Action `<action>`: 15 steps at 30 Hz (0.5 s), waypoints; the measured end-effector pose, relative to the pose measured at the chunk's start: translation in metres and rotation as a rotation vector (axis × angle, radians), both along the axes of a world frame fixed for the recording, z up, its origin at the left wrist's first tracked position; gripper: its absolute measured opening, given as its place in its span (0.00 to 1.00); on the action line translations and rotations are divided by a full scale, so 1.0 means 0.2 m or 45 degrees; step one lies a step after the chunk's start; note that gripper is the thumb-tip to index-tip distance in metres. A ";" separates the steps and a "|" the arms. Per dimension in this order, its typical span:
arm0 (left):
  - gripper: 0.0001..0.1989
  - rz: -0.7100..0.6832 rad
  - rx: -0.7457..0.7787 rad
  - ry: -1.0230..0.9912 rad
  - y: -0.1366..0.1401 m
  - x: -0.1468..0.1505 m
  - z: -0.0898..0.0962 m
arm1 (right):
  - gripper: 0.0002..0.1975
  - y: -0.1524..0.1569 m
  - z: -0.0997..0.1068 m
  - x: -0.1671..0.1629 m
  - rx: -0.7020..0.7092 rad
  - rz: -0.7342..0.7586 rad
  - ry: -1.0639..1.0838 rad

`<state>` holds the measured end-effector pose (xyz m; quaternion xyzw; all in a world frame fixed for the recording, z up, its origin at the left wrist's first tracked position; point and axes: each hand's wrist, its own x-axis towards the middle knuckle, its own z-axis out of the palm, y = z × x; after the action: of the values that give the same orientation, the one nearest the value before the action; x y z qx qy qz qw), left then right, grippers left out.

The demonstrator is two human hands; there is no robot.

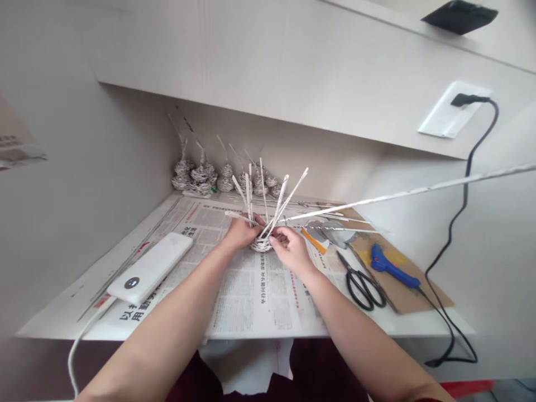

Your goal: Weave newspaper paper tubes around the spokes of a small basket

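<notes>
A small round basket woven from rolled newspaper sits low over the newspaper-covered table. Several stiff paper spokes stand up and fan out from its rim. My left hand is closed on the basket's left side, its thumb at the rim and other fingers partly hidden behind the spokes. On the right side, my right hand pinches the rim between thumb and fingers. One long paper strand runs from the basket past my right hand to the right edge of view; its near end is hidden among the spokes.
Finished woven gourd shapes line the back wall. At left lies a white power bank with a cable. On the right are black scissors, a blue glue gun on cardboard, and a hanging black cord.
</notes>
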<state>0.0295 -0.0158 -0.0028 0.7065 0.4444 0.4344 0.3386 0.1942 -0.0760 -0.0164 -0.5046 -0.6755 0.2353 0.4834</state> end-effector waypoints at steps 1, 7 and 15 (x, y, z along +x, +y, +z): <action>0.05 0.000 0.003 -0.011 0.00 0.01 0.00 | 0.10 0.00 -0.01 0.00 0.001 -0.011 0.004; 0.06 0.012 0.001 0.021 -0.01 0.02 0.00 | 0.09 0.05 -0.06 0.02 -0.089 -0.019 0.141; 0.10 0.044 -0.078 0.055 -0.02 0.03 0.01 | 0.10 0.08 -0.07 0.04 -0.161 -0.011 0.214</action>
<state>0.0350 -0.0196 -0.0009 0.6972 0.4767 0.4111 0.3431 0.2017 -0.0602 -0.0308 -0.5157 -0.6139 0.3170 0.5066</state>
